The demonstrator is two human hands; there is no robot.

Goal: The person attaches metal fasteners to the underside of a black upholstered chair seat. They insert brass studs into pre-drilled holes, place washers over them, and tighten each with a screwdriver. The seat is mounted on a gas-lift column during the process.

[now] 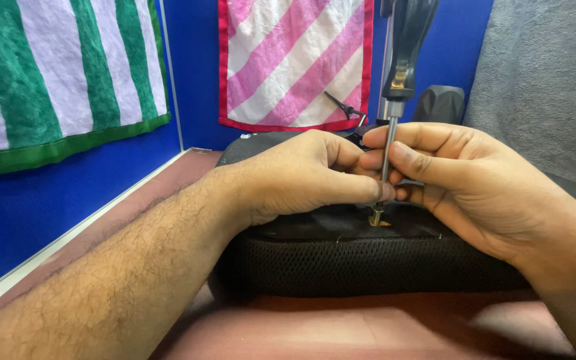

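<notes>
1. A black padded seat cushion [368,260] with a mesh edge lies on a reddish-brown worktop [288,333], in the middle of the view.
2. A screwdriver [395,87] with a black handle stands upright, its tip on a small brass fitting [376,219] in the cushion's top.
3. The left hand [301,177] has its fingers closed, pinching the metal shaft low down near the tip.
4. The right hand [461,180] has its fingers closed around the shaft just above.
5. Behind, a pink-and-white striped towel [295,60] and a green-and-white striped towel [61,73] hang on a blue wall [195,73].
</notes>
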